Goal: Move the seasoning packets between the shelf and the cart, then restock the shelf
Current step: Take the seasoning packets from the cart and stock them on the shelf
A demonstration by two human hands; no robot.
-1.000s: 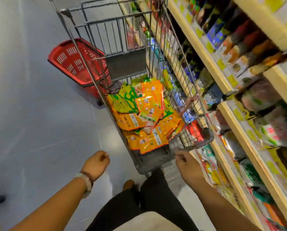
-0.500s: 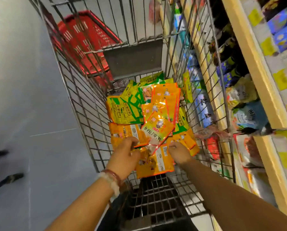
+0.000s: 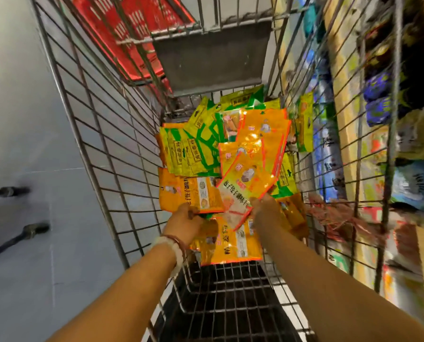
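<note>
Grey floor (image 3: pixel 21 119) runs along the cart's left side and stocked shelves (image 3: pixel 354 134) stand close along its right. Orange and green packets (image 3: pixel 206 149) lie heaped on the cart (image 3: pixel 87 134) bottom, piled toward its far end, with a red basket (image 3: pixel 132 30) beyond the front wall. Left hand (image 3: pixel 185 222) pinches the near edge of an orange packet (image 3: pixel 188 191) lying by the left wall, fingers curled onto it. Right hand (image 3: pixel 262 209) grips the near corner of a tilted packet (image 3: pixel 240 193) at the middle of the heap; its fingers are mostly hidden under the foil. To do this well, I judge, each hand should gather several flat packets of one colour into a squared stack before lifting, since the slick foil would slide apart if pulled by one corner, and lift clear of the right wire wall on the way to the shelf. Compared with half a second ago, the head has dipped closer, both hands have pushed a little deeper into the heap, and the heap itself looks unmoved.
</note>
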